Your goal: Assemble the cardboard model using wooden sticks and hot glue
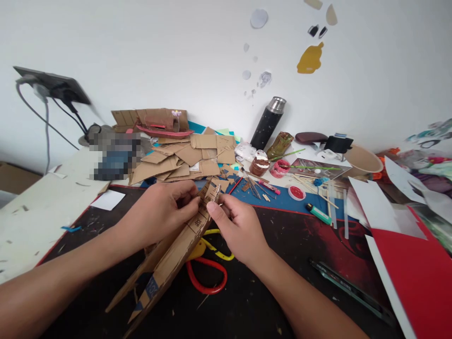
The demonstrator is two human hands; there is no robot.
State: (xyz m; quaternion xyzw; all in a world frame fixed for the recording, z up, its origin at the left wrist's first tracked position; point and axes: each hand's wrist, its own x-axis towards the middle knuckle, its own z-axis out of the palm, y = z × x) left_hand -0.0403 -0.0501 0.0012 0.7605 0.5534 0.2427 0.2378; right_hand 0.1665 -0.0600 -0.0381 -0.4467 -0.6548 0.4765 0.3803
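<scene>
A long, narrow cardboard model [176, 254] with printed marks and pointed near ends slants across the dark mat between my hands. My left hand [169, 205] is closed at its far part, fingertips pinching at the left side. My right hand [238, 223] grips the far right edge, thumb on top and fingers behind. What lies between the left fingertips is partly hidden. Under the cardboard and to its right rest scissors [208, 278] with one red and one yellow handle; their blades are covered.
Cardboard scraps [190, 157] pile up behind my hands, near a red model boat [164, 129]. A black thermos [268, 122] stands by the wall. Paint pots [280, 168], sticks and a glue-like teal tube [319, 214] lie right. A utility knife [349, 287] sits near red card [406, 278].
</scene>
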